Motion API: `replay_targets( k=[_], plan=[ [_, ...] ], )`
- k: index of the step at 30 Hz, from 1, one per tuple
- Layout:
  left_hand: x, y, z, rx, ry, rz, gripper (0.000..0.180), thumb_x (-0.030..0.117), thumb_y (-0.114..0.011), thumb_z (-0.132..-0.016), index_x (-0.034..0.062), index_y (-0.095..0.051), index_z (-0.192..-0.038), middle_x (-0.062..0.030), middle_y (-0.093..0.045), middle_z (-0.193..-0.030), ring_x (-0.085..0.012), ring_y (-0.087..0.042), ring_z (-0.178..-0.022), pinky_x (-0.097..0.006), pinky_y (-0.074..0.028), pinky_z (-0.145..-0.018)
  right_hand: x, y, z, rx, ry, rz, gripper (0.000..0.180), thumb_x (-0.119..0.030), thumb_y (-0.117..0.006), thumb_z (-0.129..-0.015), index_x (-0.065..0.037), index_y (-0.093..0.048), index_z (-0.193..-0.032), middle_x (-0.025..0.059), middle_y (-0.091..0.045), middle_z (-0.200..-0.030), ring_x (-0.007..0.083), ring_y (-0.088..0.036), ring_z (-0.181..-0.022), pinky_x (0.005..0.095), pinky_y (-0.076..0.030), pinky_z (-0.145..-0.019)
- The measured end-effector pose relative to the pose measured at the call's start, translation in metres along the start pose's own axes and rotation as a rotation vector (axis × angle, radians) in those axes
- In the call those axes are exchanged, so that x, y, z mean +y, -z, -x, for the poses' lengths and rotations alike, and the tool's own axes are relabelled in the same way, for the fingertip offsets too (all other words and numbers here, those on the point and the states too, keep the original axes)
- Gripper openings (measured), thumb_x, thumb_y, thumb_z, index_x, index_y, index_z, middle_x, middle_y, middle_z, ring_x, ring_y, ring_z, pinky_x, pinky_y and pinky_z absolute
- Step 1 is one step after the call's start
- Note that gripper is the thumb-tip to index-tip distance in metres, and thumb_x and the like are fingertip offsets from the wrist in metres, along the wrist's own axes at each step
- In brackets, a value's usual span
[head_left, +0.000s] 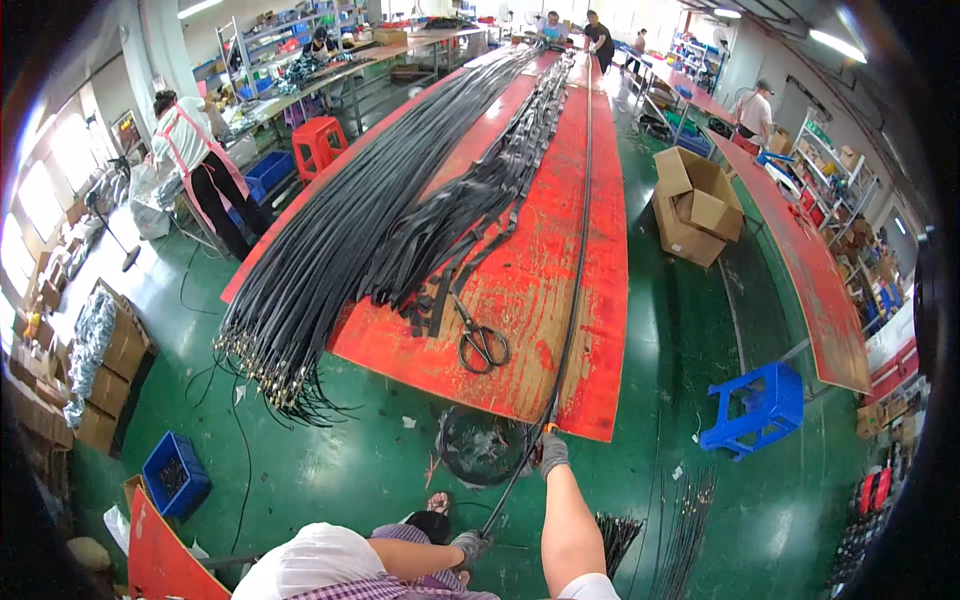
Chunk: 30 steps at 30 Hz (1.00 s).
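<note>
Left hand, gloved, low by the body, forearm slanting rightward, closes round black cable. Right hand, arm stretched forward, clamps it near red table's edge. Cable runs up the tabletop, right of scissors.

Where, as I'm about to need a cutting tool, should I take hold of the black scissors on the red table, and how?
Probably by the handle loops, coming from the near end of the red table. The scissors lie with their loops toward that end, while the blades point away, toward the black strips.
</note>
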<state>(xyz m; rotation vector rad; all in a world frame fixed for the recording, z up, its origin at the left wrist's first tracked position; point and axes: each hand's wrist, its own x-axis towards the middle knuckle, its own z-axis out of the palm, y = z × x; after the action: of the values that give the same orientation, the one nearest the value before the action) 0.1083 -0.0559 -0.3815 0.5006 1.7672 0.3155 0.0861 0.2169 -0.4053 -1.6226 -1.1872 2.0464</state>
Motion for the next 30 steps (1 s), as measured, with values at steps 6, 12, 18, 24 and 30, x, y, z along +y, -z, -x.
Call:
replay_targets(
  k=[6, 12, 18, 24, 30],
  plan=[
    [-0.041, -0.021, -0.033, 0.203, -0.202, 0.088, 0.038, 0.038, -0.054, -0.071, 0.0068, -0.055, -0.093, -0.0117, -0.059, -0.074, -0.0256, -0.055, -0.065, -0.036, -0.042, -0.059, -0.007, -0.009, 0.0, 0.018, -0.064, 0.006, 0.017, -0.018, -0.047, -0.066, -0.012, -0.041, -0.051, 0.0048, -0.038, -0.041, 0.0203, -0.039, -0.033, 0.0338, -0.032, -0.031],
    [0.047, 0.035, -0.031, 0.241, -0.264, 0.245, 0.035, 0.035, -0.049, -0.077, 0.0039, -0.052, -0.094, -0.0113, -0.055, -0.071, -0.0201, -0.052, -0.059, -0.033, -0.043, -0.058, -0.008, -0.012, 0.018, -0.065, -0.1, -0.078, 0.014, -0.02, -0.049, -0.066, -0.014, -0.043, -0.055, 0.0034, -0.04, -0.043, 0.0187, -0.04, -0.034, 0.0311, -0.033, -0.032],
    [0.106, 0.078, -0.019, 0.192, -0.302, 0.278, 0.03, 0.028, -0.05, -0.077, 0.0033, -0.051, -0.094, -0.0108, -0.054, -0.072, -0.0195, -0.052, -0.059, -0.034, -0.044, -0.057, -0.021, -0.025, 0.037, -0.013, -0.069, -0.045, 0.017, -0.021, -0.049, -0.067, -0.014, -0.042, -0.054, 0.0033, -0.038, -0.042, 0.0174, -0.038, -0.033, 0.0295, -0.032, -0.031],
    [0.048, 0.025, -0.03, 0.073, -0.184, 0.268, 0.031, 0.03, -0.053, -0.073, 0.0029, -0.052, -0.088, -0.0083, -0.054, -0.071, -0.0187, -0.05, -0.056, -0.035, -0.041, -0.053, -0.011, -0.002, 0.011, 0.103, -0.076, -0.059, 0.018, -0.018, -0.047, -0.07, -0.011, -0.041, -0.054, 0.0041, -0.038, -0.042, 0.0186, -0.037, -0.032, 0.0298, -0.031, -0.03],
    [0.014, 0.026, -0.03, -0.019, -0.121, -0.035, 0.036, 0.033, -0.051, -0.071, 0.0062, -0.053, -0.095, -0.012, -0.057, -0.078, -0.0236, -0.053, -0.064, -0.037, -0.041, -0.055, -0.014, -0.002, 0.024, -0.037, -0.135, -0.136, 0.015, -0.02, -0.05, -0.068, -0.009, -0.045, -0.058, 0.0052, -0.043, -0.048, 0.0192, -0.042, -0.037, 0.0307, -0.035, -0.033]
  ],
)
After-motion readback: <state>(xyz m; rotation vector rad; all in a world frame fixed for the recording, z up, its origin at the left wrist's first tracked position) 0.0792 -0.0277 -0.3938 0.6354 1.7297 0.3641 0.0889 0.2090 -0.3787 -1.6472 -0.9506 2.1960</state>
